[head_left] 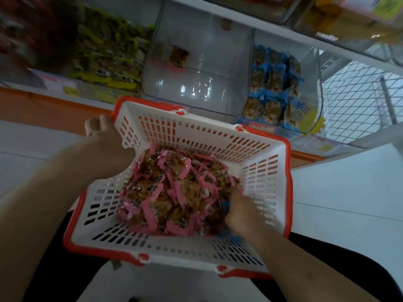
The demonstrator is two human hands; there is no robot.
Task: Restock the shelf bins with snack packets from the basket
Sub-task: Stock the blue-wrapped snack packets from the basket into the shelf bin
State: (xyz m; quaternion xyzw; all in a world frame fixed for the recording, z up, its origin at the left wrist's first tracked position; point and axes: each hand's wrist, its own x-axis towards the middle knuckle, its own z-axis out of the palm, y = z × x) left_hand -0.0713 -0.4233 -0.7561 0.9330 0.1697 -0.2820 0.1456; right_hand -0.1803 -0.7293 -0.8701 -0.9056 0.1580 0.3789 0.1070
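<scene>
Your clear shelf bin (196,68), upper centre of the frame, holds just one pink packet (177,57) and sits directly beyond the far rim of the white-and-red basket (265,171), which fills the middle of the frame. Your left hand (102,131) grips the basket's left rim, fingers curled over it. Your right hand (242,211), nearer the load, is dug into the pile of pink snack packets (172,192); whether it has clamped any is hidden, and the bin lies straight up-frame from it.
</scene>
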